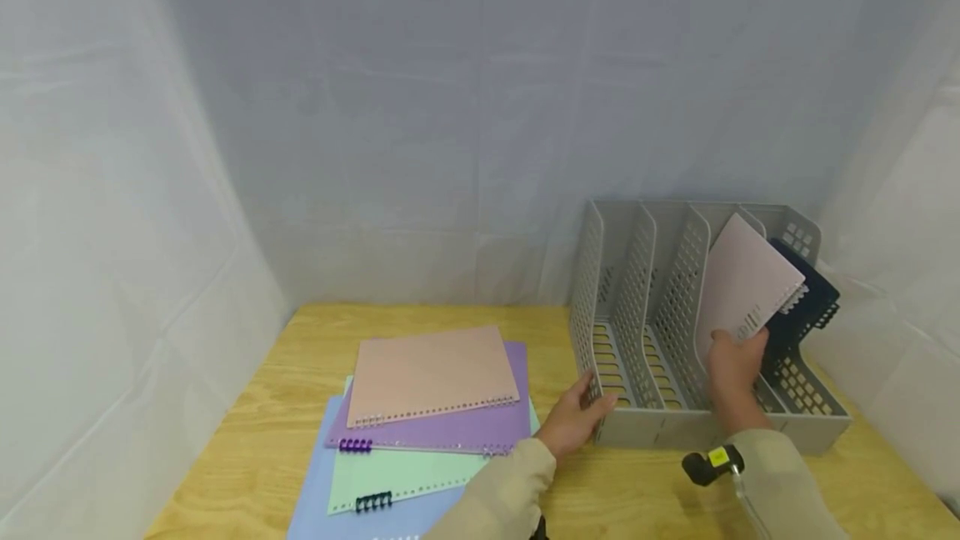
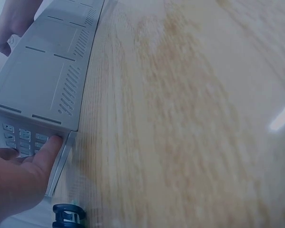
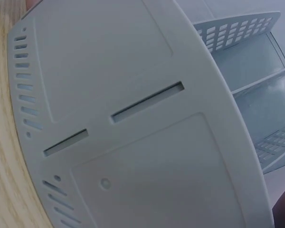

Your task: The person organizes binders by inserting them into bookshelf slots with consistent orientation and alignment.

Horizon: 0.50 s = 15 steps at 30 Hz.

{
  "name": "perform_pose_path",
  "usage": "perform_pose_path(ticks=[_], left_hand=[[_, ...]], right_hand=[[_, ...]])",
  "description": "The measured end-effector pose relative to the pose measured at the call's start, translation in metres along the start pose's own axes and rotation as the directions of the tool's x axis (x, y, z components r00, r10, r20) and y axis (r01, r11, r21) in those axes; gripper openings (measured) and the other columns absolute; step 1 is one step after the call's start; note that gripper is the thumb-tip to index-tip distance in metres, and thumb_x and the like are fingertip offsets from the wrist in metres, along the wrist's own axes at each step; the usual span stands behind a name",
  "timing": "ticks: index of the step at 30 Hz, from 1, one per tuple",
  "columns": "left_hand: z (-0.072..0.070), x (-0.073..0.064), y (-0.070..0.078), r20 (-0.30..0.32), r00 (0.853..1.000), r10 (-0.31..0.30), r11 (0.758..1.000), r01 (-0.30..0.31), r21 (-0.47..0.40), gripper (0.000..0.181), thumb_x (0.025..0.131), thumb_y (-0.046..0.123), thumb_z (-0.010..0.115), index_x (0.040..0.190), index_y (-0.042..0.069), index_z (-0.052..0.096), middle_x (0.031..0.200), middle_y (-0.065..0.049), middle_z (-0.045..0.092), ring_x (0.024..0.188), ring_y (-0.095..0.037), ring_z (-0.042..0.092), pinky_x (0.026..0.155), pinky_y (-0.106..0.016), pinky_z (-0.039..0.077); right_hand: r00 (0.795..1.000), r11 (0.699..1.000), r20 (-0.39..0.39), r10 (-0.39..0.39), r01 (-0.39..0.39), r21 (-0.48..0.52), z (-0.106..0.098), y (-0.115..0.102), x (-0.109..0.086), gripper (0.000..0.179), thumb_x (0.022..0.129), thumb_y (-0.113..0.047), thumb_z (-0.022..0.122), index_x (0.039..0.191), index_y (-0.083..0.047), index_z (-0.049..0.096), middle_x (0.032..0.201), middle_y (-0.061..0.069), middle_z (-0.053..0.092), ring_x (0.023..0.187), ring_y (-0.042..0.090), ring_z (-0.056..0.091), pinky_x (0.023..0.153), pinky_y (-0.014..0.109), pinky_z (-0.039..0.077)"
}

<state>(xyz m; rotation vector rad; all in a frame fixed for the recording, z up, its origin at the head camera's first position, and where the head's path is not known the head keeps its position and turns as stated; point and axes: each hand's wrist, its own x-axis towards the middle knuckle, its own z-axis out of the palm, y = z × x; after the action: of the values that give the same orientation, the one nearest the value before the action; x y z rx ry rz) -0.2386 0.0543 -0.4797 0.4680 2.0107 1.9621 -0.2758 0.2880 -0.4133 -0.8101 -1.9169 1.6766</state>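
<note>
The pale pink notebook [image 1: 745, 277] tilts in slot 3 of 4, counting from the left, of the gray file organizer [image 1: 630, 430], rising beyond the nearer right hand [image 1: 737, 377], which pinches its lower end; the left hand [image 1: 568, 425] grips the organizer's front left corner.

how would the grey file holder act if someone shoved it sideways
The grey file holder is probably light for its size, being full of holes. It would likely slide before tipping, given its broad base on the table. It seems fairly stiff: its dividers stand upright.
</note>
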Motion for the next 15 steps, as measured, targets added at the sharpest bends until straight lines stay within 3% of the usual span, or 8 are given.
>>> perform_pose_path(ticks=[15], left_hand=[[-0.0004,0.0003,-0.0011,0.004,1.000,0.004,1.000,-0.004,-0.019,0.070,0.099,0.030,0.058,0.153,0.002,0.023,0.151,-0.022,0.035,0.137,-0.036,0.037,0.111,-0.045,0.035]], right_hand=[[1.000,1.000,0.003,0.004,-0.004,0.025,-0.0031,0.0042,-0.0051,0.068,0.099,-0.014,0.042,0.153,-0.026,0.002,0.160,0.007,0.021,0.145,0.027,0.025,0.119,0.044,0.021]])
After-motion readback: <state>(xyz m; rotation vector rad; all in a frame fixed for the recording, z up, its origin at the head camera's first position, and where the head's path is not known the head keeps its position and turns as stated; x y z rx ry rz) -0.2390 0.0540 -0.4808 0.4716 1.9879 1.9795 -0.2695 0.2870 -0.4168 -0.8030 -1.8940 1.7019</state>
